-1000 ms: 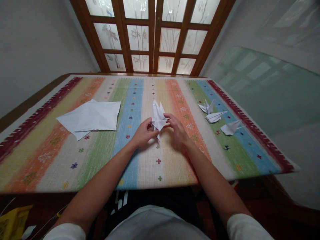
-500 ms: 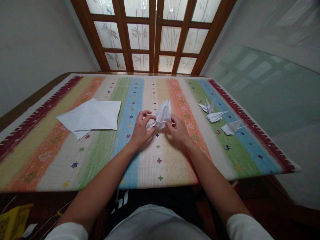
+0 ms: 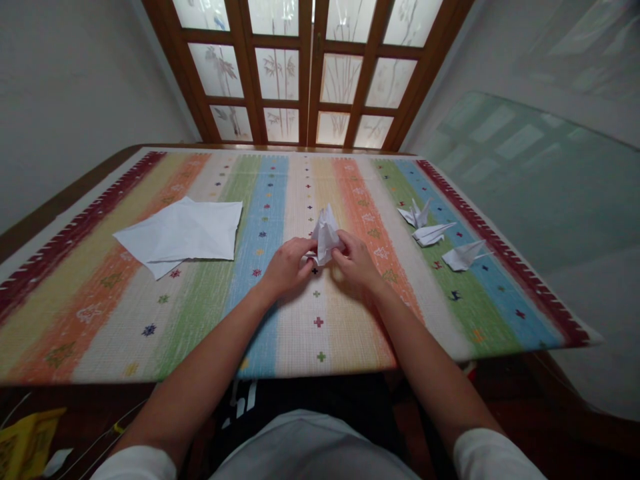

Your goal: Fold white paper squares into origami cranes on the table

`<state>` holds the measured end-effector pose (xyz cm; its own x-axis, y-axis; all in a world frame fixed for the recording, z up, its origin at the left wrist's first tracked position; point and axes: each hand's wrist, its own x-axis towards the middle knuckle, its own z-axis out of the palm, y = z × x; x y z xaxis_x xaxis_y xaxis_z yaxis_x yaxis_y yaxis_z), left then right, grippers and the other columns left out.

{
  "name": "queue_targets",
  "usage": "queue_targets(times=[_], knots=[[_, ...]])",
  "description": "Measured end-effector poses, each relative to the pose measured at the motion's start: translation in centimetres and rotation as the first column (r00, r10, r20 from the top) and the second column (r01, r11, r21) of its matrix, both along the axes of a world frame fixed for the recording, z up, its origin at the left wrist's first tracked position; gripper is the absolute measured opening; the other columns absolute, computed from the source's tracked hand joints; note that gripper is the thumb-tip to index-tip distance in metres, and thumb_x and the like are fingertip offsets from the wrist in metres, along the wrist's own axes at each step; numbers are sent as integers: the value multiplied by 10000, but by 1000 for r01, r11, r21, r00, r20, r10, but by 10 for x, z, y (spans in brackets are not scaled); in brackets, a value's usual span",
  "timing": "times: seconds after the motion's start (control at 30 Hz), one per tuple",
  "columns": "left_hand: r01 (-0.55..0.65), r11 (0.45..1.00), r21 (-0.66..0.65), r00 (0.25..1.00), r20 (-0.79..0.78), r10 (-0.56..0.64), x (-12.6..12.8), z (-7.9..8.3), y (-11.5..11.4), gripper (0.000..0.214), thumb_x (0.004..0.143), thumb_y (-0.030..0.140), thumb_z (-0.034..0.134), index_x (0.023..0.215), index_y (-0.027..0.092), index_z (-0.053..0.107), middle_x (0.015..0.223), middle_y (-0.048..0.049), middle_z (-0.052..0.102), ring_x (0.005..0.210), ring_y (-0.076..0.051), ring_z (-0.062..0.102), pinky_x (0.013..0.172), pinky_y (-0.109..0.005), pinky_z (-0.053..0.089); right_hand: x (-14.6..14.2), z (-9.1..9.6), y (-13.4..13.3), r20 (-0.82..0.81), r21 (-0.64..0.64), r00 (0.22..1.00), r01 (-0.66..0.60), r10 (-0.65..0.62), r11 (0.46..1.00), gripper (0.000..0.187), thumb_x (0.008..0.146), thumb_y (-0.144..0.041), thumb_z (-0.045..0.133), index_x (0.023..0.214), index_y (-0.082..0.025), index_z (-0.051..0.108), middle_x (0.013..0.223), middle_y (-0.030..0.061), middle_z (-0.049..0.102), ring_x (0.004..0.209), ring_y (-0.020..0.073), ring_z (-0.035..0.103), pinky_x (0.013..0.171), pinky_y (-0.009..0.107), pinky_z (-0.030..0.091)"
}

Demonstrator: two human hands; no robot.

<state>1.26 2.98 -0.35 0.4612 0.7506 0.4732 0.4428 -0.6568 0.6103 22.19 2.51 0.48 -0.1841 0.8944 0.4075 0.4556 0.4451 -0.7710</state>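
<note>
Between my hands, over the middle of the striped tablecloth [image 3: 295, 333], stands a partly folded piece of white origami paper [image 3: 327, 239] with pointed tips facing up and away from me. My left hand [image 3: 287, 267] pinches its lower left side, where a narrow flap sticks out. On the opposite side, my right hand [image 3: 356, 257] grips the lower right edge between thumb and fingers. The fingers cover part of the lower folds.
Flat white paper sheets [image 3: 193, 230] lie overlapping at the left. Three folded paper cranes sit at the right: a far crane [image 3: 416, 215], a middle crane [image 3: 431, 234] and a near crane [image 3: 463, 256]. A yellow plastic object [image 3: 27, 443] is below the table at lower left.
The folded paper has turned and looks narrower, its tips closer together. My left hand has shifted slightly down toward me, its fingers closer in. The sheets and cranes have stayed put.
</note>
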Motion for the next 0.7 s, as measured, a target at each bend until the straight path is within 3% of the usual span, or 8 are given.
queue_targets(times=[0.2, 0.37, 0.43, 0.5, 0.57, 0.63, 0.7], knots=[[86, 995, -46, 995, -42, -88, -2, 3, -4, 481, 955, 190, 637, 1432, 249, 641, 1123, -73, 761, 971, -224, 711, 951, -385, 562, 6, -9, 9, -237, -184, 971, -4, -40, 983, 88, 785, -246, 562, 834, -253, 635, 806, 12, 646, 754, 213, 609, 688, 334, 528], [128, 992, 11, 988, -85, -126, -2, 3, -3, 841, 785, 0, 602, 1573, 279, 506, 1368, -101, 694, 1199, -275, 649, 1106, -484, 504, 10, -13, 13, -407, -309, 912, -78, -58, 948, 146, 759, -314, 644, 894, -265, 670, 883, 14, 683, 825, 217, 649, 744, 354, 573], [101, 993, 56, 992, -87, -96, -2, 3, -2, 868, 730, -52, 553, 1542, 255, 529, 1383, -107, 697, 1265, -296, 611, 1139, -518, 473, 12, -13, 14, -430, -345, 899, -83, -79, 935, 172, 752, -337, 659, 909, -267, 663, 877, 15, 675, 815, 218, 645, 734, 357, 565], [72, 993, 89, 995, -79, -65, -3, 4, 0, 751, 737, -53, 540, 1431, 227, 608, 1318, -107, 731, 1240, -303, 615, 1108, -514, 489, 12, -13, 15, -444, -362, 891, -84, -92, 928, 181, 754, -360, 665, 906, -263, 661, 864, 21, 673, 793, 219, 639, 714, 357, 548], [67, 992, 110, 996, -61, -61, -4, 7, 0, 503, 793, -4, 571, 1224, 226, 691, 1240, -96, 762, 1193, -305, 632, 1079, -508, 500, 12, -12, 16, -457, -358, 884, -79, -101, 930, 194, 748, -381, 682, 892, -252, 677, 868, 29, 689, 769, 211, 625, 692, 345, 524], [84, 988, 129, 996, -42, -79, -4, 10, -1, 260, 853, 63, 601, 1020, 235, 703, 1196, -82, 779, 1159, -300, 650, 1073, -506, 496, 11, -11, 15, -468, -345, 878, -76, -101, 935, 204, 731, -396, 710, 863, -242, 694, 862, 30, 700, 732, 195, 595, 662, 324, 493], [111, 981, 159, 994, -26, -108, -4, 13, -3, 187, 884, 93, 598, 963, 236, 689, 1202, -79, 782, 1160, -296, 656, 1073, -502, 492, 9, -8, 13, -488, -350, 867, -90, -99, 932, 203, 716, -403, 726, 831, -239, 694, 825, 21, 691, 687, 178, 557, 629, 306, 461]])
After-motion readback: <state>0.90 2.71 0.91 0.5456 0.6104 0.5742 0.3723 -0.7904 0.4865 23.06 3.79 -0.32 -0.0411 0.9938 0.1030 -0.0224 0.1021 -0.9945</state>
